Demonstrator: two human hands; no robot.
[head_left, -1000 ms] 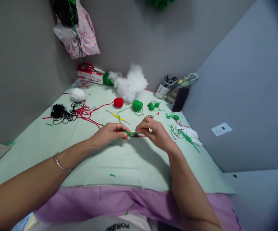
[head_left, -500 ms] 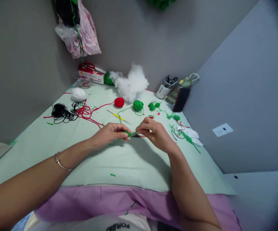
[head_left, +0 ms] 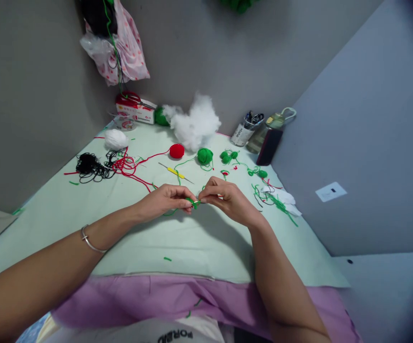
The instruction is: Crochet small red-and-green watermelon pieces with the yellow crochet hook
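Note:
My left hand (head_left: 165, 199) pinches a small green crochet piece (head_left: 192, 202) above the pale green table (head_left: 192, 243). My right hand (head_left: 226, 197) is closed right beside it, fingertips meeting the piece, gripping a thin hook or needle that is mostly hidden. A green strand runs from the piece back toward the green yarn ball (head_left: 204, 156). A silver bangle (head_left: 89, 242) sits on my left wrist.
A red yarn ball (head_left: 177, 151), white stuffing (head_left: 196, 123), a yellow-handled hook (head_left: 175, 172), tangled black (head_left: 89, 166) and red yarn (head_left: 126, 166), a white ball (head_left: 115, 139), small green pieces (head_left: 229, 156), a pen cup (head_left: 244, 129), a bottle (head_left: 269, 131) and a box (head_left: 135, 110) lie at the back.
My right hand has slid left, closing the gap to my left hand. The metal shaft seen between the hands earlier is now hidden by my fingers.

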